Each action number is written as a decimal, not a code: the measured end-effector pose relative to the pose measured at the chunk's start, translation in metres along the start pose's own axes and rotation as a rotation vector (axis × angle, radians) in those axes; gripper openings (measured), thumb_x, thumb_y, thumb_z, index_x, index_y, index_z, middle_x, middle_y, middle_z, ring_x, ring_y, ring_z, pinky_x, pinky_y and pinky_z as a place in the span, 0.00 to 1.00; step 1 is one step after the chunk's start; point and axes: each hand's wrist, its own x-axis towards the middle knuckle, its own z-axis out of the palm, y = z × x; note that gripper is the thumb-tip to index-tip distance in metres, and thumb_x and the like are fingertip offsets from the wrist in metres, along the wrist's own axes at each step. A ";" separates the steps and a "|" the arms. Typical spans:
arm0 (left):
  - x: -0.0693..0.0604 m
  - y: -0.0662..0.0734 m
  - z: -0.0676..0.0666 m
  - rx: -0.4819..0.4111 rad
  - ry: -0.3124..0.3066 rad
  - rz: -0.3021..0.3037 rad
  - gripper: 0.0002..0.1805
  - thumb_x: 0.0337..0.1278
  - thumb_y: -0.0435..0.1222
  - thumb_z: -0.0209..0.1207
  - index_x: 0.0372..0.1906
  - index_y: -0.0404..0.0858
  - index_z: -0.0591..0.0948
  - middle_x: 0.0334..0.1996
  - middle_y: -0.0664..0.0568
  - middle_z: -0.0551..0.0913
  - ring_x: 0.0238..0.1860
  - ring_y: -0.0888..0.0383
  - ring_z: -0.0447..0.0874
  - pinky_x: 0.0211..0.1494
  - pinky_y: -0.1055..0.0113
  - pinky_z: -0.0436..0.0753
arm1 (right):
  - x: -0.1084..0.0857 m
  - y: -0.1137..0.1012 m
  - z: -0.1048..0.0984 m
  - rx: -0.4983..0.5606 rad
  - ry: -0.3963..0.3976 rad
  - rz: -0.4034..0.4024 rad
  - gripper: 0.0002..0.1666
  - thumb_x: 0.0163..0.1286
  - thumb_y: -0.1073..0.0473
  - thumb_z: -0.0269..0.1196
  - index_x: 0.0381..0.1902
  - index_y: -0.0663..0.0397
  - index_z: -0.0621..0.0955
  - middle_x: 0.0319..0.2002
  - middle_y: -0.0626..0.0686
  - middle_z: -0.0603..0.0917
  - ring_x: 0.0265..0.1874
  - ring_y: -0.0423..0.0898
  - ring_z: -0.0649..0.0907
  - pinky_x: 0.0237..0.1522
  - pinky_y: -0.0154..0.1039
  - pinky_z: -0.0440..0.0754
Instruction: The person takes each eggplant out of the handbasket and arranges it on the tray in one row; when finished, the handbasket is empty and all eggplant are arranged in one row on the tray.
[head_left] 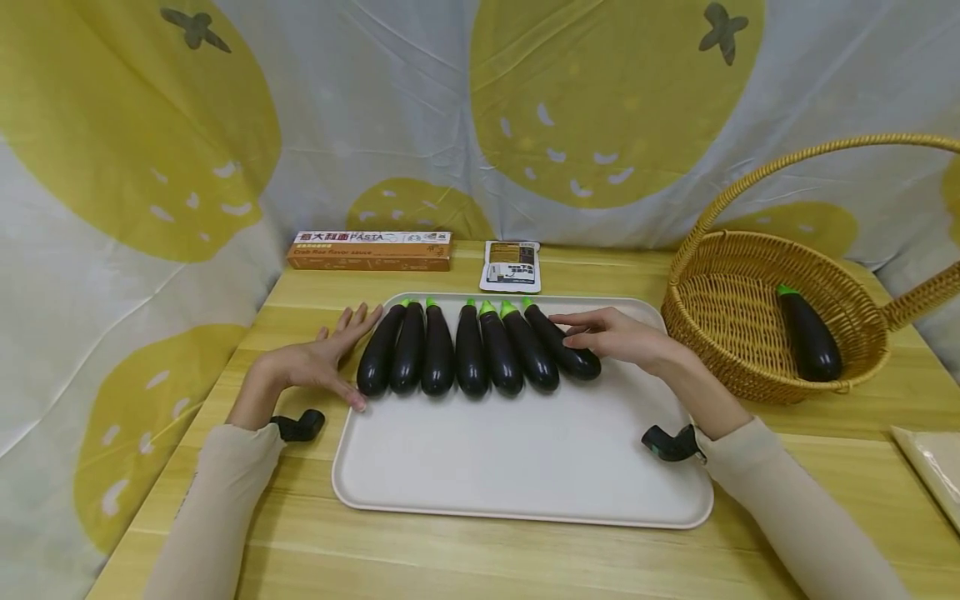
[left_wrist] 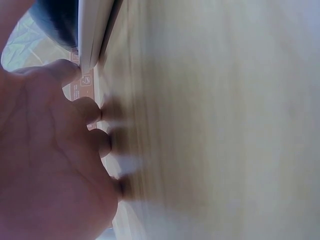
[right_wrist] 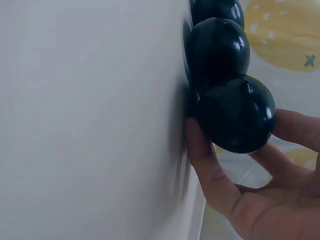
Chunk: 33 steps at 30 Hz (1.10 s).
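Note:
Several glossy dark eggplants with green stem ends lie side by side in a row on the white tray (head_left: 517, 467), stems toward the back. My right hand (head_left: 622, 337) holds the rightmost eggplant (head_left: 573, 357); in the right wrist view the thumb and fingers sit on either side of this eggplant (right_wrist: 237, 115), which touches its neighbour (right_wrist: 217, 52). On the left, my left hand (head_left: 318, 362) is spread beside the leftmost eggplant (head_left: 381, 354), its thumb by the tray's rim. In the left wrist view its other fingertips (left_wrist: 102, 142) are down at the tabletop.
A wicker basket (head_left: 720, 354) with a tall handle stands at the right, one eggplant (head_left: 810, 337) inside. Behind the tray are an orange pasta box (head_left: 367, 252) and a small packet (head_left: 511, 267). A flat pale package (head_left: 933, 467) lies at the right edge. Patterned cloth hangs behind.

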 end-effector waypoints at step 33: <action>0.001 -0.001 0.000 -0.009 -0.005 -0.002 0.83 0.36 0.50 0.83 0.84 0.46 0.30 0.80 0.35 0.16 0.79 0.33 0.07 0.73 0.24 0.20 | -0.005 0.001 0.005 -0.042 0.032 0.039 0.34 0.76 0.50 0.64 0.76 0.50 0.72 0.46 0.53 0.88 0.42 0.42 0.83 0.47 0.37 0.83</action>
